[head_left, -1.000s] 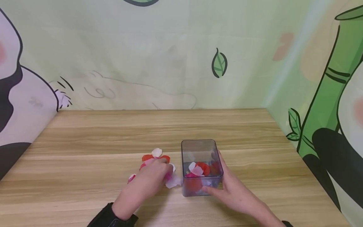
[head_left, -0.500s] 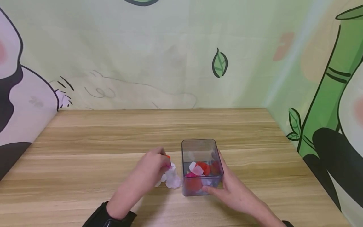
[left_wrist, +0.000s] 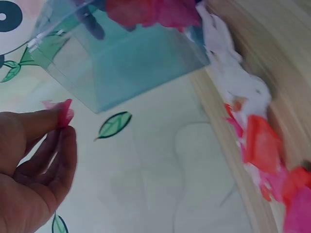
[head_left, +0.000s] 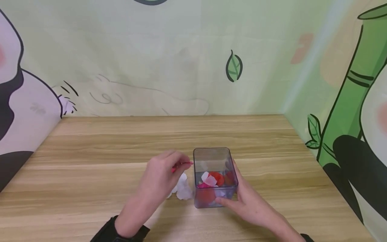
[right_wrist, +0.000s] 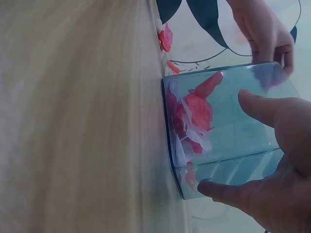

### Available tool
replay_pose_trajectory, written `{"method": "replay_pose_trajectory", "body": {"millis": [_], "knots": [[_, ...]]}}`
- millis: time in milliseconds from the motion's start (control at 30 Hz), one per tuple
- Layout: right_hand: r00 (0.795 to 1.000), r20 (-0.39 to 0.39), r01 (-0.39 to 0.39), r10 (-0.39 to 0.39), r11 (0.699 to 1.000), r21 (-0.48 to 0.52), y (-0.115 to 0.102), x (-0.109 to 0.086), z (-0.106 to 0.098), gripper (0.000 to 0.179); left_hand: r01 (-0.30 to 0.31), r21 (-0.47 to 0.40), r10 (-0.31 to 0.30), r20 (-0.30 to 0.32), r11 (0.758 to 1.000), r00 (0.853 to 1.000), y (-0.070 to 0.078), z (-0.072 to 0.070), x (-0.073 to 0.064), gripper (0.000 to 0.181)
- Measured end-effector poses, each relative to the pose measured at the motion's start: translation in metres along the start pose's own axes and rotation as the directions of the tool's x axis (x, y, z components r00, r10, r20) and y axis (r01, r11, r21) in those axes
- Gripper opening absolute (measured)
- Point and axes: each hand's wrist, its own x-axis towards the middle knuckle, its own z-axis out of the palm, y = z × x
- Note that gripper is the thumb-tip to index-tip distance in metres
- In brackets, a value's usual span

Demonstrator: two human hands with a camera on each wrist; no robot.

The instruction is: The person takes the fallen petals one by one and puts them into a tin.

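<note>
My left hand (head_left: 160, 176) pinches a pink-red artificial petal (left_wrist: 64, 114) between thumb and fingertips, just left of the box's rim. White petals (head_left: 183, 189) lie on the table below it, and the hand hides part of the pile; red and pink petals (left_wrist: 262, 145) show there in the left wrist view. My right hand (head_left: 252, 203) grips the see-through bluish-grey plastic box (head_left: 211, 156) from its right side, thumb on the near wall. The box stands upright, open at the top. Inside, red, pink and white petals (right_wrist: 197, 114) lie at the bottom.
The wood-grain table (head_left: 90, 144) stretches behind and to both sides of the box. A pale green printed backdrop (head_left: 181, 60) with cartoon pandas and bamboo rises along its back and sides.
My left hand has picked petals from the pile, lifted and moved right towards the box's rim. My right hand and the box have stayed in place.
</note>
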Motion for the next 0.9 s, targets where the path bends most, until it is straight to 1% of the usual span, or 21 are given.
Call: {"method": "replay_pose_trajectory", "body": {"millis": [67, 133, 233, 300, 433, 533, 633, 700, 800, 900], "knots": [[1.000, 0.004, 0.004, -0.004, 1.000, 0.009, 0.000, 0.000, 0.000, 0.116, -0.034, -0.018, 0.033, -0.052, 0.999, 0.998, 0.005, 0.002, 0.002, 0.018], [1.000, 0.009, 0.009, -0.009, 1.000, 0.023, 0.000, 0.000, 0.000, 0.115, -0.066, -0.035, 0.063, -0.081, 0.997, 0.995, 0.009, 0.004, 0.004, 0.018], [1.000, 0.017, 0.020, -0.021, 0.999, 0.034, 0.000, -0.001, 0.000, 0.115, -0.098, -0.070, 0.092, -0.090, 0.993, 0.992, 0.014, 0.008, 0.006, 0.019], [0.999, 0.022, 0.027, -0.028, 0.999, 0.041, 0.000, 0.000, 0.000, 0.115, -0.108, -0.090, 0.101, -0.077, 0.990, 0.992, 0.017, 0.010, 0.007, 0.019], [0.999, 0.026, 0.038, -0.040, 0.998, 0.053, 0.000, 0.000, -0.001, 0.114, -0.112, -0.124, 0.109, -0.032, 0.986, 0.994, 0.020, 0.014, 0.007, 0.017], [0.999, 0.026, 0.042, -0.043, 0.997, 0.063, 0.000, 0.000, -0.001, 0.114, -0.104, -0.117, 0.105, 0.007, 0.988, 0.994, 0.020, 0.015, 0.006, 0.018], [0.999, 0.025, 0.032, -0.034, 0.997, 0.072, 0.000, 0.000, -0.001, 0.116, -0.102, -0.109, 0.105, 0.025, 0.989, 0.994, 0.020, 0.016, 0.005, 0.020], [0.999, 0.023, 0.039, -0.041, 0.997, 0.069, 0.001, 0.000, -0.001, 0.116, -0.108, -0.108, 0.110, 0.017, 0.988, 0.994, 0.018, 0.016, 0.004, 0.022], [0.999, 0.017, 0.046, -0.047, 0.997, 0.058, 0.001, 0.000, -0.001, 0.116, -0.107, -0.093, 0.106, -0.012, 0.990, 0.994, 0.014, 0.015, 0.005, 0.023], [0.999, 0.007, 0.050, -0.050, 0.998, 0.033, 0.002, 0.001, -0.001, 0.116, -0.070, -0.045, 0.069, -0.030, 0.997, 0.997, 0.009, 0.010, 0.005, 0.019]]}}
